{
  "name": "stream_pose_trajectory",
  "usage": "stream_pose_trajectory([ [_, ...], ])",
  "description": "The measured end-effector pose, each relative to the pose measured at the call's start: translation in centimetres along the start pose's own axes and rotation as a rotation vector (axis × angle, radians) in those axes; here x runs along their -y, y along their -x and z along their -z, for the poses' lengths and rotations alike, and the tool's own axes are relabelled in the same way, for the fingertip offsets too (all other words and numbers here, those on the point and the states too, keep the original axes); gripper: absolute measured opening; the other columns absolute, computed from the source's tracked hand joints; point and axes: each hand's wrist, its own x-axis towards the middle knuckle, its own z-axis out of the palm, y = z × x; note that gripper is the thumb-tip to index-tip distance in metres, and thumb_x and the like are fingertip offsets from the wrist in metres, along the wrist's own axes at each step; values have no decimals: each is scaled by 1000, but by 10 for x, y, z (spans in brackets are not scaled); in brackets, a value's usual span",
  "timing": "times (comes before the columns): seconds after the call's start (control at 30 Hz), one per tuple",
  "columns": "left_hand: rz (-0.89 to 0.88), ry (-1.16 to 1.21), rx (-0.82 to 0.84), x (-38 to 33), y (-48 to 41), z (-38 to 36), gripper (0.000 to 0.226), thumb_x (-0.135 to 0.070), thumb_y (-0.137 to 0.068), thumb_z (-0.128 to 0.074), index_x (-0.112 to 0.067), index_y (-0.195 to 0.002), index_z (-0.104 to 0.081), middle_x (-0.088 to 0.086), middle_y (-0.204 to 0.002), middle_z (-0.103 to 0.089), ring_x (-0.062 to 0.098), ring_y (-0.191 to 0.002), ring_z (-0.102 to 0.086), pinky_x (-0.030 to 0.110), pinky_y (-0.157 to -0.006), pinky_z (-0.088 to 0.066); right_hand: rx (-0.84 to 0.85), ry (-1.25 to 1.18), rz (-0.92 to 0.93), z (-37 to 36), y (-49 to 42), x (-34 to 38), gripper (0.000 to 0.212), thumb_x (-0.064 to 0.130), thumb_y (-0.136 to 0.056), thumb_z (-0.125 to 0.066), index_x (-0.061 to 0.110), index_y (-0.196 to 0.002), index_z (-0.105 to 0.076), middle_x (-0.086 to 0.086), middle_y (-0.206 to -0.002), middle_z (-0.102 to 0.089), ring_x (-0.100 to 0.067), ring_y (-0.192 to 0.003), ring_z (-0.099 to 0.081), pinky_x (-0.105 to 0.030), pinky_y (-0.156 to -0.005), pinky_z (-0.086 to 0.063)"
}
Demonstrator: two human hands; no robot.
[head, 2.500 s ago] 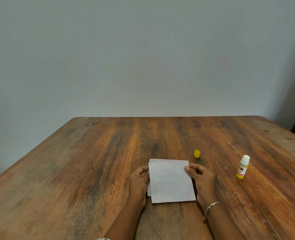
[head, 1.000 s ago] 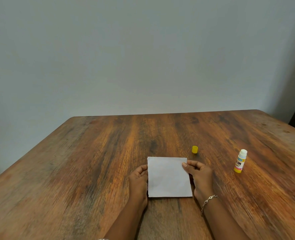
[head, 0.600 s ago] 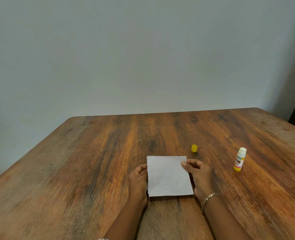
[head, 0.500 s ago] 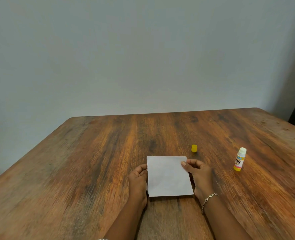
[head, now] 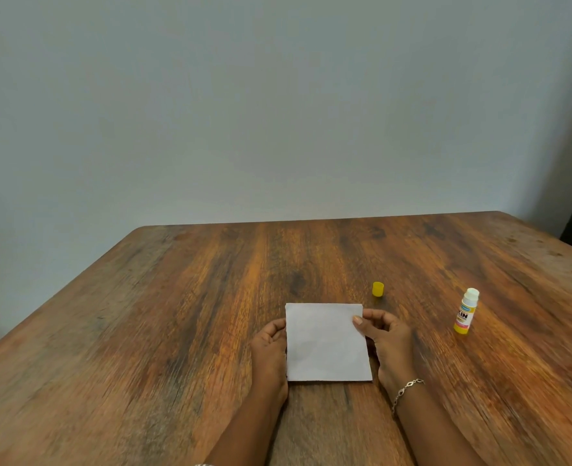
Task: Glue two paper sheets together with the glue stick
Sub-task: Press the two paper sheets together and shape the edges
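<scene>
Subject: paper sheets (head: pixel 326 343). They lie flat on the desk (head: pixel 177 331), near its front edge and about centre, between the two hands. Only one white, roughly square face shows. The edges look flush, and a second layer cannot be told apart from this view. The surface is plain, with no visible crease or glue mark.

Left hand (head: pixel 271 351): it rests against the left edge of the sheets with its fingers (head: pixel 277 331) curled toward that edge. Whether they grip the paper or only touch it cannot be told.

Right hand (head: pixel 385 341): its thumb (head: pixel 357 320) lies on top of the sheets at the far right corner, and the other fingers curl just off the right edge. This reads as a light pinch on that corner. A bracelet (head: pixel 407 390) sits on the wrist.

Governing relation: the glue stick (head: pixel 466 311) stands upright to the right of the sheets, well apart from them, with its long axis vertical. Its white top is bare, with no cap on it. The yellow cap (head: pixel 378 289) stands alone just beyond the far right corner of the sheets. Both items are on the right hand's side, and the cap is much the closer of the two.

Assessment: the sheets appear already laid together, so squaring and pressing them seems to be the step in hand. Any reach for the cap or the stick falls to the right hand. Lifting that thumb could let the upper sheet shift.
</scene>
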Motion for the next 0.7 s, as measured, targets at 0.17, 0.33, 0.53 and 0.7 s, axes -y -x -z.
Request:
stream_pose_trajectory([
  [0.17,17,9,-34,0,-1,-1,21,1,-91,-47,-8,-83,-64,9,-73,-69,22,-59,-60,30,-53,-47,-15,-6,27,-1,2,1,15,-6,-75,-66,7,-81,-62,-6,-74,-60,-20,-69,-58,-31,-60,-49],
  [0.33,26,15,-40,1,-2,-2,18,0,-91,-47,-6,-86,-63,12,-77,-69,23,-62,-61,30,-53,-48,-16,-7,61,-1,3,1,20,-8,-75,-65,12,-77,-61,-4,-71,-58,-17,-67,-56,-28,-59,-46],
  [0.53,28,-1,-17,3,-3,1,17,-2,-91,-47,-4,-94,-64,13,-83,-71,24,-65,-65,31,-53,-51,-12,32,89,0,2,1,17,-6,-74,-67,8,-80,-61,-1,-69,-56,-14,-64,-53,-23,-55,-46],
  [0.7,15,-9,-28,4,-3,-1,19,1,-91,-46,-5,-89,-64,15,-83,-70,25,-65,-64,31,-54,-50,-16,81,129,1,3,4,20,-4,-75,-67,15,-76,-61,-3,-74,-59,-14,-67,-55,-25,-57,-44],
])
